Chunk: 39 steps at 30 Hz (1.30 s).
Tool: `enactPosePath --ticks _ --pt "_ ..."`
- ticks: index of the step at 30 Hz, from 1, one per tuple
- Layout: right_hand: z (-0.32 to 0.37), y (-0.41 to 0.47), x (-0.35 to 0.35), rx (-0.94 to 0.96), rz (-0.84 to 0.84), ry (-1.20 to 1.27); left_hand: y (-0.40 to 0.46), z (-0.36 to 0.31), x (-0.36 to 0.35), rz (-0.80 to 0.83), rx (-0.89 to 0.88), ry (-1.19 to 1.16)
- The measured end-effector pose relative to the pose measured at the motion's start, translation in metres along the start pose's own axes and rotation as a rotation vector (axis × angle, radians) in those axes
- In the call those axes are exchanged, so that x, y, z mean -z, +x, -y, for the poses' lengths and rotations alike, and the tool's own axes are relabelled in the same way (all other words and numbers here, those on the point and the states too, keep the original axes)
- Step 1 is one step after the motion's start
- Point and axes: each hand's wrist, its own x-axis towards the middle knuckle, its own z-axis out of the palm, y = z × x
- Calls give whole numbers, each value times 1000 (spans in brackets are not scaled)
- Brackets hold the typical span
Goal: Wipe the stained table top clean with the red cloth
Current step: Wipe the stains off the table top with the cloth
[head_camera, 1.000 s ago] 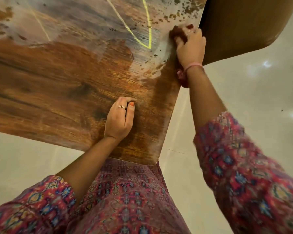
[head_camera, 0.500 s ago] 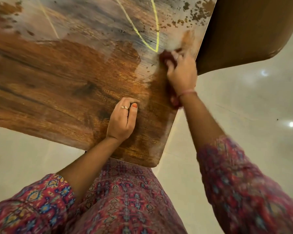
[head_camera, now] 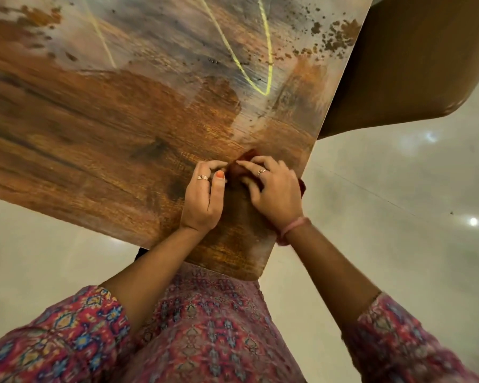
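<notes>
A wooden table top (head_camera: 94, 139) fills the upper left. Its far half carries whitish smears, yellow lines (head_camera: 244, 67) and brown specks (head_camera: 332, 37) near the right edge; the near half shows clean wood grain. My right hand (head_camera: 274, 189) presses the red cloth (head_camera: 245, 161) flat on the wood near the right edge. Most of the cloth is hidden under that hand; a bit shows past the fingertips and by the wrist. My left hand (head_camera: 205, 194) lies right beside it, fingertips curled and touching the cloth's edge.
A brown chair seat (head_camera: 412, 64) stands just past the table's right edge. Pale tiled floor (head_camera: 398, 217) lies to the right and to the left below the table. My patterned clothing (head_camera: 205, 327) presses against the table's near corner.
My right hand has dragged the cloth from the far stained patch back toward me, down to the left hand. The left hand stayed in place and its fingers now meet the cloth.
</notes>
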Motion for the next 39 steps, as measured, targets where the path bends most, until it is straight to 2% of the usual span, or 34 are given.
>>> enactPosePath --ticks 3,6,8,10,14,18,20,23,25,26,29,30,32,34,36,39 --pt "-25 67 13 -72 -83 -66 0 1 2 -10 3 -26" --pt "-57 150 36 -344 -164 18 0 0 5 -10 15 -45" --pt "-59 172 42 -452 -200 45 0 -1 5 -23 27 -55" --pt "-38 153 28 -382 -217 43 0 -1 4 -40 40 -77" --pt "16 58 -3 -58 -47 145 0 0 4 -45 41 -52" --pt "9 58 4 7 -16 28 0 1 2 -26 44 -49" --pt "-8 104 15 -71 -104 -6 -1 1 3 -26 46 -85" --pt "-36 184 40 -431 -236 33 0 1 5 -20 59 -78" --pt "-37 200 41 -533 -262 38 1 1 6 -21 62 -62" --pt "-28 193 34 -467 -241 31 1 0 5 -24 62 -61" --pt "10 119 4 -27 -99 97 1 0 6 -24 44 -37" --pt "17 92 -3 68 -45 106 1 0 6 -21 35 -22" --pt "17 67 -5 179 -10 50 1 -2 5 -10 24 -19" --pt "6 84 4 243 7 -72 3 -2 6 0 26 -38" --pt "-9 132 10 137 -92 -150 3 -1 7 0 31 -55" --pt "-27 211 29 -301 -216 -88 3 -1 8 14 40 -48"
